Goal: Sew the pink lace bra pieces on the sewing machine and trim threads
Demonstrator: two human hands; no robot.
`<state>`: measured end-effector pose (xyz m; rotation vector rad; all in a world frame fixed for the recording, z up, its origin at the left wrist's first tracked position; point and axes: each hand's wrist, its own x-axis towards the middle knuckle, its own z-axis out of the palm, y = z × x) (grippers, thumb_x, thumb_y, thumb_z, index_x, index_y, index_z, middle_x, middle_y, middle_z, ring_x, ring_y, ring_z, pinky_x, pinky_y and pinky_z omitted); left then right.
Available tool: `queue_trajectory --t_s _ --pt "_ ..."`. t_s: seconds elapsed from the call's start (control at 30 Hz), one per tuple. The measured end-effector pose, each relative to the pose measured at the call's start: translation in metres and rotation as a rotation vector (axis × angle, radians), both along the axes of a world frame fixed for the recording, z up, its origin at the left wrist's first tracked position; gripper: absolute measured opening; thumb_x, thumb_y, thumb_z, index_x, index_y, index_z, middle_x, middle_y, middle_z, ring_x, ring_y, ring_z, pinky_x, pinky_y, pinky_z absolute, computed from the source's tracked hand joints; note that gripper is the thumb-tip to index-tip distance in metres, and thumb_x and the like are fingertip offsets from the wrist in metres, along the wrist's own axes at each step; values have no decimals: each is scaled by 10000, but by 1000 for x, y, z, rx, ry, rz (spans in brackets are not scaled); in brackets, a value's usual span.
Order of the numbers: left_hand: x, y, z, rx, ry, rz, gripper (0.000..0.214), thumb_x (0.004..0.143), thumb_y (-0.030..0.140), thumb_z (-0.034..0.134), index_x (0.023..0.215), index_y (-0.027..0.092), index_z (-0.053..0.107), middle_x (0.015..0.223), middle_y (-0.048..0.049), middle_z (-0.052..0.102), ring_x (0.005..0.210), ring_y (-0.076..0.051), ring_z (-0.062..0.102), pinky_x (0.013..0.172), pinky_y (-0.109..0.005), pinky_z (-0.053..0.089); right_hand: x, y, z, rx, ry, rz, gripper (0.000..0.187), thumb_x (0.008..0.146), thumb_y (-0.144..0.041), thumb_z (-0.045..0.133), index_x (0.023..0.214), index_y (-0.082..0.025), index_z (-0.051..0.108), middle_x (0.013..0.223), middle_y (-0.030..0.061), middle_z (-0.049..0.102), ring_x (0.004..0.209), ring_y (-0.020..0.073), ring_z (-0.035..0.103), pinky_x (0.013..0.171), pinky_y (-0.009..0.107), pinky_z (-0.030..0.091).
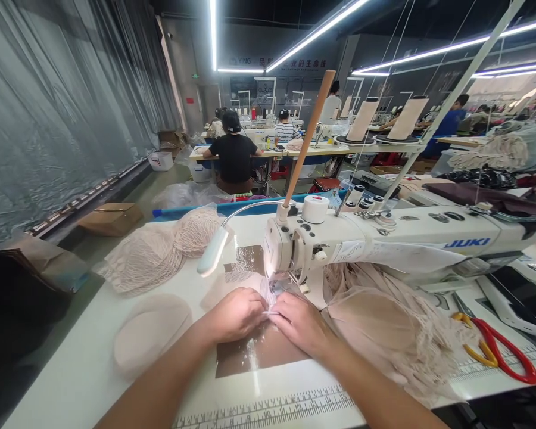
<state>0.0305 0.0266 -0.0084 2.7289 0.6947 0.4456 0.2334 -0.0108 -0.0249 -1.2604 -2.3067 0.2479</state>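
At the sewing machine [384,238] head, 12 o'clock of the hands: left hand [236,313], right hand [301,322], both pinching sheer lace [268,292]. Hazard, judged: fingertips crowd the head; a stitch could pierce them.

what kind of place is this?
Likely a garment factory floor: left hand and right hand hold lace fabric at a sewing machine, thread cones stand behind, and other people sit at rows of tables.

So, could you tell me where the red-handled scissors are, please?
In the head view the scissors lie at the right of the white table, just right of the beige fabric pile, in front of the sewing machine.
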Motion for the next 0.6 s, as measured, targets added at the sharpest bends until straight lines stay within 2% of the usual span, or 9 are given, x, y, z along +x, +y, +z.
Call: queue_trajectory --t_s 0.07,0.23,0.33,0.43,0.6 --pt "2 0 -1 -8 -27 -29 284 968 280 364 856 163 597 876 -59 660 833 -157 598 805 -286 461 -1 0 -1 11 -30 -1 115 843 -180 573 750 -198 637 775 16 583 724 152 537 646 259 416" --pt "2 1 -1 20 -4 -34 385 977 334 327 725 162 563 709 -41 604 682 -144 551 732 -285 443 1 0 -3 67 -72 33 220 870 -167 521 663 -179 594 719 16 549 692 142 501 647 260 395" --pt "-1 3 -2 26 16 -36 362 974 342 332 842 167 620 757 -51 623 724 -159 561 744 -295 430 4 -2 -2 83 -105 96 246 892 -215 508 662 -178 589 705 14 538 685 142 483 649 266 382" --pt "-4 4 -2 39 39 -62 343 961 371 363 1025 194 650 837 -66 633 792 -180 565 763 -311 421 9 -5 0 82 -133 182 193 900 -242 506 772 -189 641 721 17 561 690 148 484 650 272 375" --pt "-5 6 -3 64 103 -76 365 925 437 421 1082 214 665 925 -90 609 833 -207 543 755 -335 405 14 -9 0 44 -133 304 188 905 -255 506 942 -191 679 789 41 623 739 161 504 689 282 379"
